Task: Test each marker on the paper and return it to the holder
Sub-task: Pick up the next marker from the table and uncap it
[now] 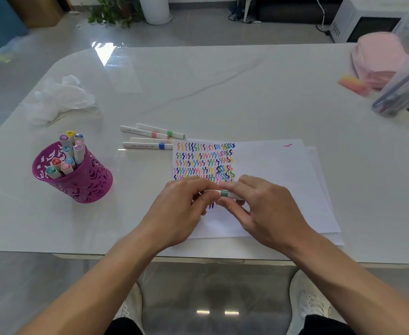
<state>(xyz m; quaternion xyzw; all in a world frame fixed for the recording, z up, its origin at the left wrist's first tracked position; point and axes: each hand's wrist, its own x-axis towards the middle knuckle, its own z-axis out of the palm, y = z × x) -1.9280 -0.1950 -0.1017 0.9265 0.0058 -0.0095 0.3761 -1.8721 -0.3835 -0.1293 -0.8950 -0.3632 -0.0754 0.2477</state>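
Now | left hand (183, 201), right hand (261, 209) | both grip marker (224, 193) above paper (271, 177)

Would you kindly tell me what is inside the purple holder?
The purple holder contains about ten capped markers, caps pointing up; their lower barrels and the holder's bottom are mostly hidden by its wall.

the glossy white table (222, 81) bears paper sheets (271, 170), a magenta holder (87, 180), four loose markers (150, 140) and crumpled plastic (61, 97).
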